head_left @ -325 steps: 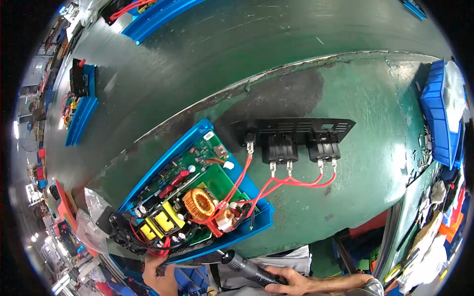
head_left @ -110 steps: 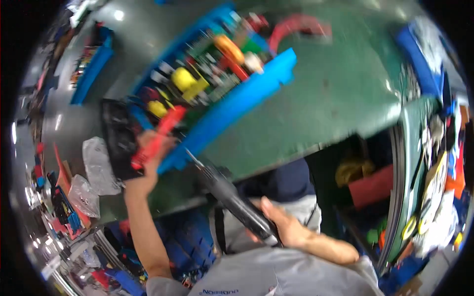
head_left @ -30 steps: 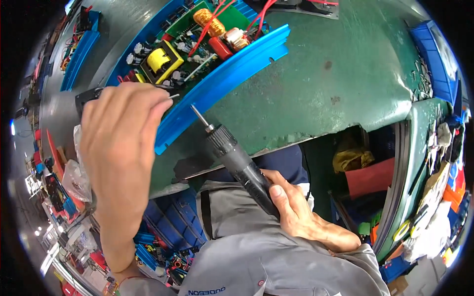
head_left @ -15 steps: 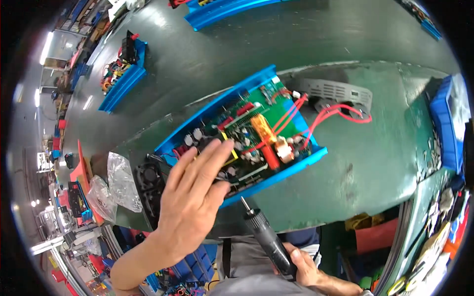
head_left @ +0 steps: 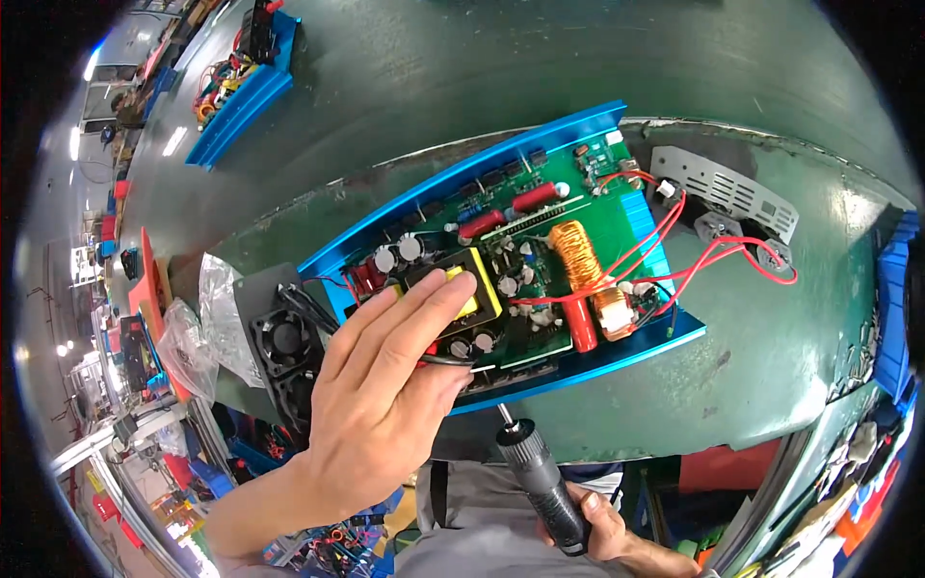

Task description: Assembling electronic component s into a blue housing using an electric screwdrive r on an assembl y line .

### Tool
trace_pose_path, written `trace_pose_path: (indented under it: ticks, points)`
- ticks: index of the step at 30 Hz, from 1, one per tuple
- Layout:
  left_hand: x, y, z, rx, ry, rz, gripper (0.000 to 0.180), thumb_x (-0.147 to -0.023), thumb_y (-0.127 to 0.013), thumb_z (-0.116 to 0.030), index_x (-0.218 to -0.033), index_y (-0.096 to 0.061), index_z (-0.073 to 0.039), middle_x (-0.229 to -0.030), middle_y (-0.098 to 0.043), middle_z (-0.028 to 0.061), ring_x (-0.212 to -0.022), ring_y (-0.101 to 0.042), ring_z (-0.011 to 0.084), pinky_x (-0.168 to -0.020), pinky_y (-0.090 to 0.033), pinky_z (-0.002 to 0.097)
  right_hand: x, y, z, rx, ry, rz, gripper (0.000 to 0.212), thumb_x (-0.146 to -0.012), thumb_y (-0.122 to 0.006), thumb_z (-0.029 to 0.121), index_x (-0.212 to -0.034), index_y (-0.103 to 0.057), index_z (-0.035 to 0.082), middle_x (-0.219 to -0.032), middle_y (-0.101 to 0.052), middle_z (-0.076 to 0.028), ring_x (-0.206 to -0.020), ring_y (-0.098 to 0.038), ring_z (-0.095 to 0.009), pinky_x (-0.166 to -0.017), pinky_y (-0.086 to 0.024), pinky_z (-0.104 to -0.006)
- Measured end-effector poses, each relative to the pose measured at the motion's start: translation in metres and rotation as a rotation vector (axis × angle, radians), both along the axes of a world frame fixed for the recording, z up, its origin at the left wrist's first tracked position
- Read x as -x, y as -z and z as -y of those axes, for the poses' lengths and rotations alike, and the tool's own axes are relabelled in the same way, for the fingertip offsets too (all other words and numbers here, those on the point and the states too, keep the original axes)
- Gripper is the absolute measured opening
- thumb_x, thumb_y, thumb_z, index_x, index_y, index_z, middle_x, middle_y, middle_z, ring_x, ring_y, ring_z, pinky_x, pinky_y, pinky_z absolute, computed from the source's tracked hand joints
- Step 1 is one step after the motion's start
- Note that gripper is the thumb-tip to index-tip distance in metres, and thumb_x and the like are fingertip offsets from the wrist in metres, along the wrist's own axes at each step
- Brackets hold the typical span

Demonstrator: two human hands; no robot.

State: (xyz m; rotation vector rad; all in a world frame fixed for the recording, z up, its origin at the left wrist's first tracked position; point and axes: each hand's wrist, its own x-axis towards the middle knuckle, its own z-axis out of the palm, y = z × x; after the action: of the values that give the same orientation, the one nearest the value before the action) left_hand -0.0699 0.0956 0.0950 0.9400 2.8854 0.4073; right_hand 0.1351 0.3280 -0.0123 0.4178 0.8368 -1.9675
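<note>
A blue metal housing (head_left: 641, 337) lies at a slant on the green table, holding a green circuit board (head_left: 602, 207). On the board are capacitors, a copper-wound coil (head_left: 578, 255) and a yellow-and-black transformer (head_left: 487, 289). My left hand (head_left: 381, 395) rests over the board's left part, fingers stretched out flat, fingertips on the transformer. In my right hand (head_left: 607, 530) is a black electric screwdriver (head_left: 540, 477), its bit pointing up at the housing's near wall. Whether the bit touches a screw there is hidden.
Left of the housing stands a black panel with fans (head_left: 287, 337), beside clear plastic bags (head_left: 224, 308). Red wires (head_left: 742, 243) run to a grey vented end plate (head_left: 727, 193) on the right. Another blue housing (head_left: 236, 120) sits far left; a blue bin (head_left: 896, 318) stands far right.
The view has shifted, and the housing appears larger and farther right. The screwdriver's bit has come closer to the housing's near wall. My left hand stays over the board.
</note>
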Motion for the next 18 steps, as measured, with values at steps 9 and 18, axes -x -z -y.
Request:
trace_pose_path:
  ticks: [9,18]
  points:
    - [0.003,-0.002,0.0,-0.044,0.005,0.114,0.016,-0.072,-0.078,-0.004,-0.086,-0.071,-0.005,-0.141,-0.06,0.0144,-0.136,-0.051,0.0331,-0.108,-0.04,0.0443,-0.004,0.005,0.001,0.412,0.022,0.259,0.1,-0.091,-0.031,0.081,-0.134,-0.053,-0.007,-0.07,-0.06,-0.013,-0.058,-0.053,-0.018,-0.058,-0.041,-0.0288]
    - [-0.001,-0.013,0.0,0.023,0.038,0.147,0.014,-0.079,-0.068,-0.001,-0.093,-0.07,-0.002,-0.15,-0.051,0.0173,-0.143,-0.045,0.0327,-0.116,-0.032,0.0484,0.001,-0.001,0.006,0.21,0.007,0.168,0.104,-0.089,-0.029,0.084,-0.131,-0.055,-0.008,-0.069,-0.061,-0.013,-0.059,-0.055,-0.018,-0.058,-0.042,-0.0294]
